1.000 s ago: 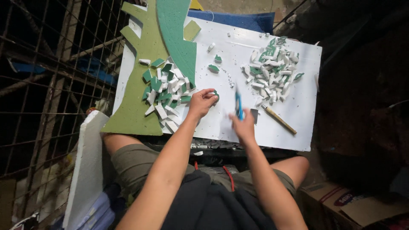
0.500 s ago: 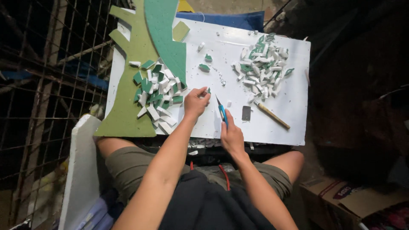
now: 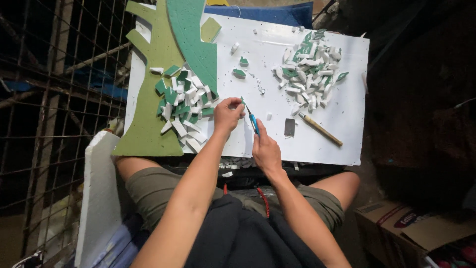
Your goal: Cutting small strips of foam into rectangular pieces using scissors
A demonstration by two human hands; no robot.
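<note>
Working from left to right, we first noted the olive-green foam sheet cut in a tree-like outline (image 3: 148,99), which lay to the left of both hands on the white foam board (image 3: 327,139) that served as the work surface. A heap of small green-and-white foam offcuts (image 3: 186,106) rested just left of the left hand (image 3: 228,115).

We found the left hand closed, its fingertips (image 3: 240,105) pinching a small green-faced foam piece (image 3: 242,100) that was mostly hidden by the fingers. We judged this piece to be very light, soft and easily crushed or crumbled; it was best held by its edges with gentle pressure, close to the cut line but clear of the blade.

The right hand (image 3: 265,151) was closed around a slim blue-handled craft knife (image 3: 253,122), with the tip directed up toward the pinched piece. Whether the blade touched the foam, we could not tell.

Just right of the right hand lay a small dark rectangular blade-like piece (image 3: 290,127) and a wooden-handled tool (image 3: 321,130). Farther up and to the right sat a second pile of green-and-white foam chips (image 3: 310,74), well apart from both hands.
</note>
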